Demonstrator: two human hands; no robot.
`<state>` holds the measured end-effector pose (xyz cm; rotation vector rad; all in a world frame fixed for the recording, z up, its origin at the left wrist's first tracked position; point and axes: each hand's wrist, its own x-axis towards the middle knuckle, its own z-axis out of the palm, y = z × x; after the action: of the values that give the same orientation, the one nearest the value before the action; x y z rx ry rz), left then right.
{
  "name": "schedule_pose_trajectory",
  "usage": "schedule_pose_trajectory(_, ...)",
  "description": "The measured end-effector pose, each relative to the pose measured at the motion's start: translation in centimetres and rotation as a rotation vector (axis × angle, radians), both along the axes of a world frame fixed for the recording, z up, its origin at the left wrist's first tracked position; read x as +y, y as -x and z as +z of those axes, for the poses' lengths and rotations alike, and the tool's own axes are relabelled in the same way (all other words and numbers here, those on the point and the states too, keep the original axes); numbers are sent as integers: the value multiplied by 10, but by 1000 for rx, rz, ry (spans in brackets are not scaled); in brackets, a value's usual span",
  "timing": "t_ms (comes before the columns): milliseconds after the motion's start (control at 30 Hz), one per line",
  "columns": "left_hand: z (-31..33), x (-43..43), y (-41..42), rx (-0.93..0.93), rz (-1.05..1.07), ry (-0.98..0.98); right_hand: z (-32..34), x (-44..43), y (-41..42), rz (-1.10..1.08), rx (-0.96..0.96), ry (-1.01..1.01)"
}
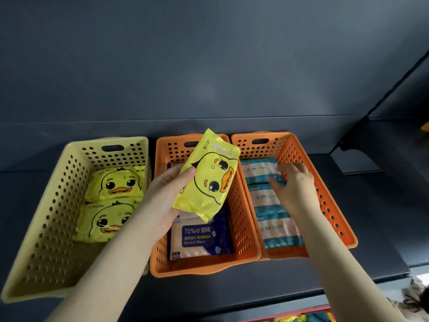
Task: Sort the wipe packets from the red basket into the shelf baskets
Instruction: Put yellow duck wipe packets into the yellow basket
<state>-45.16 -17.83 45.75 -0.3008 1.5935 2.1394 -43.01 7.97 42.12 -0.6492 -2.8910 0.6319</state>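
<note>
Shelf (371, 217), dark grey, carrying 3 perforated baskets side by side.

1. Yellow basket (46, 240), far left. Contents: 2 yellow duck-face wipe packets, the rear packet (118, 182) and the front packet (104, 221), lying flat, edges touching.

2. Middle orange basket (192, 268), just beside the yellow one. Contents: a navy-and-white packet (197, 238) marked "75%" and "Alcohol Wipes" at the front. More of the same kind lies behind it, mostly hidden.

3. Right orange basket (329, 205), touching the middle one. Contents: 3 teal-and-white packets (276, 228) in a row from back to front.

Left hand (167, 194): grip closed round a held duck packet (207, 175), thumb on the printed face, fingers behind. The packet is tilted and raised above the middle orange basket, clear of what lies in it.

Right hand (294, 189): inside the right orange basket, over the 2 rear teal packets. Grip wide, fingers spread and holding nothing. The hand is blurred, so contact with the packets cannot be told.

Red basket (285, 315): only a strip of rim shows at the bottom edge, below the shelf, with scraps of yellow and teal inside.
</note>
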Motion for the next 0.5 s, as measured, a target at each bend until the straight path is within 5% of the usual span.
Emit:
schedule_pose_trajectory(100, 10, -15, 1, -16, -79, -50, 34, -23, -1, 95, 266, 340)
schedule_pose_trajectory(233, 25, -45, 3, 14, -265, 11, 69, -72, 5, 261, 131, 1007)
schedule_pose_trajectory(400, 30, -92, 4, -45, -28, -218, 64, -127, 16, 75, 239, 1219)
schedule_pose_trajectory(500, 25, -120, 9, -15, 126, -198, 59, -166, 19, 20, 220, 1135)
